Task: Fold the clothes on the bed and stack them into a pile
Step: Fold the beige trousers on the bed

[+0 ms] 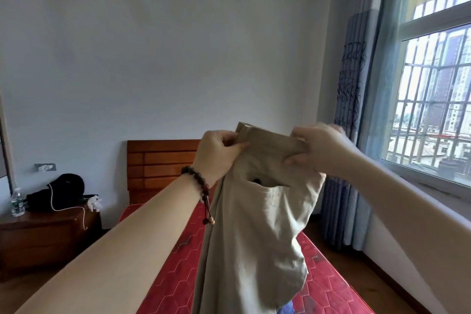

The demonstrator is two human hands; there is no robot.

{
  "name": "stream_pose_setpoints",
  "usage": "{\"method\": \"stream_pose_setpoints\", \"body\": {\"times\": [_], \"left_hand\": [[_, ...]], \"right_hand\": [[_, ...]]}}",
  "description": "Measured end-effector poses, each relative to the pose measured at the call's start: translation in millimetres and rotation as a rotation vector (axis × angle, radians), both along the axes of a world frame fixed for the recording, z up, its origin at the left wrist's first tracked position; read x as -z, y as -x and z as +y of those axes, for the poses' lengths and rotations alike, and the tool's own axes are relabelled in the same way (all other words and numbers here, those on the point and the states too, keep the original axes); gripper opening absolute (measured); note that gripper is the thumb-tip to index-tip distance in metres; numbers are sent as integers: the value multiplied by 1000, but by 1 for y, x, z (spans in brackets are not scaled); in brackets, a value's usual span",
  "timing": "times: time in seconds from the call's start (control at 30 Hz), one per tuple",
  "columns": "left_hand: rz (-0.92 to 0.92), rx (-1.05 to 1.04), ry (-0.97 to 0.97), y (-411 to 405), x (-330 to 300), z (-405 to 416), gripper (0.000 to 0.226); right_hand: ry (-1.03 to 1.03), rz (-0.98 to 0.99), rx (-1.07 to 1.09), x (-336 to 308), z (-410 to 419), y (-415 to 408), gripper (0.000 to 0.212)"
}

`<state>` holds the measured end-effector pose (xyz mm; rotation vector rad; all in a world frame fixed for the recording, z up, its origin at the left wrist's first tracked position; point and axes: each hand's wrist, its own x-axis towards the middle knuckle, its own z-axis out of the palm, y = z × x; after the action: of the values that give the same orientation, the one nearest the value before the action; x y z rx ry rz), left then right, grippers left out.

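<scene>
Both hands are up in the air, the left hand (216,154) pinching one end of the waistband of the beige trousers (257,224) and the right hand (316,150) curled tight round the other end. The trousers hang down from that grip above the red mattress (328,275), button pocket facing us. Far left, a water bottle (17,202) stands on the wooden nightstand (46,234).
</scene>
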<state>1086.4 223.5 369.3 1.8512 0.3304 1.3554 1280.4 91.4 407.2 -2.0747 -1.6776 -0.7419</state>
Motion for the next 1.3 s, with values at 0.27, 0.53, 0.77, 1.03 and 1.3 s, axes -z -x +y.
{"method": "stream_pose_setpoints", "body": {"times": [0.27, 0.53, 0.77, 1.03, 1.3], "left_hand": [[-181, 250, 256, 19, -23, 14, 13], [-167, 170, 145, 44, -3, 15, 14], [-58, -33, 109, 35, -3, 15, 6], [-151, 185, 205, 34, 5, 12, 20], [121, 184, 60, 21, 36, 0, 39]], "right_hand": [[42, 1372, -522, 32, -17, -23, 66], [-340, 1309, -678, 31, 9, 4, 30], [-392, 1259, -680, 18, 1, 4, 34], [-508, 1156, -525, 28, -9, -15, 13], [-519, 1215, -491, 49, -8, -14, 22]]}}
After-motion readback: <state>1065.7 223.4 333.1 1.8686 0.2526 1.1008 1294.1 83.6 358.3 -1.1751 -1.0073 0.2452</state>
